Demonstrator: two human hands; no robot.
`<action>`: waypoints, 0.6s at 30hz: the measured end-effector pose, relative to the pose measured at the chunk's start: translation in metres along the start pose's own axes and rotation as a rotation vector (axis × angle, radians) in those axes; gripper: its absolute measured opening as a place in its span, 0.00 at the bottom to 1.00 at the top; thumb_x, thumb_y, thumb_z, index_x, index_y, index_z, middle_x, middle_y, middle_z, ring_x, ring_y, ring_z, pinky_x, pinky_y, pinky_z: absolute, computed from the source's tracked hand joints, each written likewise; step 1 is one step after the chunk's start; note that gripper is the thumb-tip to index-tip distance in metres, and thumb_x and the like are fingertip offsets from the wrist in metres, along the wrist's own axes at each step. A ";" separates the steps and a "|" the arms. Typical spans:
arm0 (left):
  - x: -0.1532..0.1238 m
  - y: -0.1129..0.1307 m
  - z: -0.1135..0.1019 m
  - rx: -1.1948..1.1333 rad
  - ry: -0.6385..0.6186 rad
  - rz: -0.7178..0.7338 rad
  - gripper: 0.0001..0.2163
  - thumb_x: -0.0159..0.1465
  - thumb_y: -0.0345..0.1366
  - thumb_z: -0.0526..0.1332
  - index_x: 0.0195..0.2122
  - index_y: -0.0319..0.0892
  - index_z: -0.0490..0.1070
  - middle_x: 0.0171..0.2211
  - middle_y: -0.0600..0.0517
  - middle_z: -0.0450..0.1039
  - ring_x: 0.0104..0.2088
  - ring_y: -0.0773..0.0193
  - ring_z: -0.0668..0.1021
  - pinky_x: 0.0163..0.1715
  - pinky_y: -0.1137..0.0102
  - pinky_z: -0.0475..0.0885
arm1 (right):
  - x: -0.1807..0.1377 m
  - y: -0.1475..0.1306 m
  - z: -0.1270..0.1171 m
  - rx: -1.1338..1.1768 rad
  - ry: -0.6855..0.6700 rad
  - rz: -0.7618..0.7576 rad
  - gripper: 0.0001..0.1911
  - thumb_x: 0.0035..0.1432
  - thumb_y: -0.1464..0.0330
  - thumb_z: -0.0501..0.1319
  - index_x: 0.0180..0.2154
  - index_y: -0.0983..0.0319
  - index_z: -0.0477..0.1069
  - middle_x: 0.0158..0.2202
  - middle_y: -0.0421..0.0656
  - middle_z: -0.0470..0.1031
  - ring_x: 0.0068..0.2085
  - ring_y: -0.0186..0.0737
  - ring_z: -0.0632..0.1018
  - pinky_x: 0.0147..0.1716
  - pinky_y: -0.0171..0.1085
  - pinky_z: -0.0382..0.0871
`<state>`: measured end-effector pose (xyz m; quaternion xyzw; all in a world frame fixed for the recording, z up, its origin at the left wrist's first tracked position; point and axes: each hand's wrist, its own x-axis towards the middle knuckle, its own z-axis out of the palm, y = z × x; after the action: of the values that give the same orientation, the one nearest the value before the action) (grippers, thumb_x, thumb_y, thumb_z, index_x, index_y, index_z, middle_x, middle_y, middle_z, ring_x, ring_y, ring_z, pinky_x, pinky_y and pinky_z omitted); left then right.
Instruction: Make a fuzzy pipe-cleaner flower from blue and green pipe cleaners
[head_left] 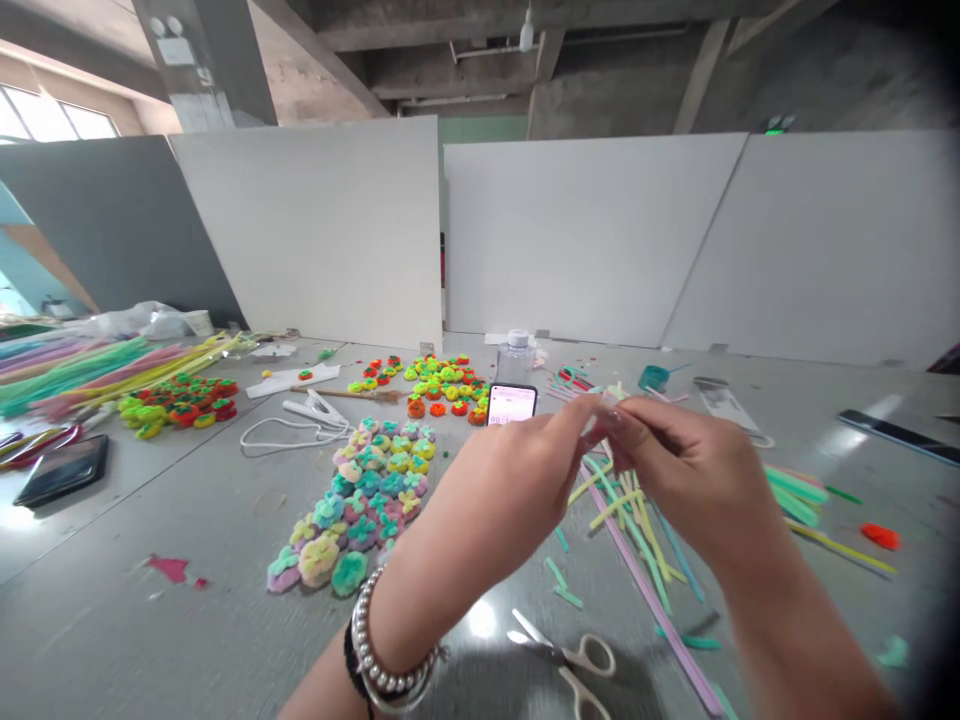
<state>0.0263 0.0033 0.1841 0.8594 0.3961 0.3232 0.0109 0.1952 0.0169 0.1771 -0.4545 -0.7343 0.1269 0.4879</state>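
Note:
My left hand (510, 480) and my right hand (690, 470) meet above the table, fingertips pinched together on a small pale pipe-cleaner piece (606, 402). The left wrist wears a pearl bracelet (382, 660). Under the hands lie several loose pipe cleaners (637, 530) in yellow, green and purple. White-handled scissors (570, 660) lie near the front. A lit phone (511, 403) stands just behind my left fingers.
Pastel fuzzy flowers (360, 500) lie left of my hands, yellow and orange ones (439, 380) further back. Long pipe cleaners (82, 365) and red-green pieces (176, 400) lie far left by a dark tablet (64, 468). White cord (289, 430), clear jar (516, 352), white partition boards (585, 240).

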 end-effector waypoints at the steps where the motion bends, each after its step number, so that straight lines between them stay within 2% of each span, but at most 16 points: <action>1: 0.000 0.000 0.000 -0.003 -0.003 0.002 0.15 0.70 0.30 0.49 0.57 0.41 0.61 0.33 0.49 0.78 0.30 0.63 0.78 0.28 0.70 0.70 | 0.000 -0.001 -0.001 -0.001 0.005 0.008 0.24 0.61 0.50 0.56 0.20 0.59 0.64 0.16 0.36 0.59 0.20 0.33 0.60 0.20 0.35 0.52; 6: 0.000 0.000 -0.002 -0.050 0.010 0.003 0.16 0.68 0.26 0.50 0.56 0.42 0.62 0.34 0.50 0.77 0.30 0.64 0.77 0.29 0.70 0.68 | 0.000 -0.006 0.000 0.027 0.008 0.000 0.23 0.63 0.53 0.55 0.22 0.59 0.66 0.17 0.36 0.61 0.19 0.32 0.62 0.20 0.34 0.53; 13: 0.002 0.001 -0.004 -0.094 0.143 -0.037 0.13 0.66 0.26 0.51 0.49 0.40 0.68 0.26 0.53 0.74 0.23 0.68 0.71 0.24 0.71 0.61 | 0.002 -0.007 0.004 0.165 -0.138 0.018 0.20 0.65 0.55 0.53 0.27 0.59 0.67 0.20 0.36 0.65 0.21 0.31 0.67 0.23 0.33 0.60; 18: 0.003 0.000 -0.007 -0.231 0.144 -0.081 0.11 0.68 0.28 0.50 0.44 0.41 0.71 0.21 0.56 0.68 0.20 0.71 0.68 0.21 0.74 0.60 | 0.003 -0.010 0.003 0.221 -0.153 0.036 0.20 0.65 0.55 0.54 0.26 0.59 0.68 0.19 0.35 0.64 0.20 0.29 0.66 0.20 0.32 0.58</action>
<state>0.0239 0.0033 0.1909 0.8103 0.3905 0.4268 0.0941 0.1870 0.0143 0.1841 -0.4004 -0.7425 0.2499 0.4752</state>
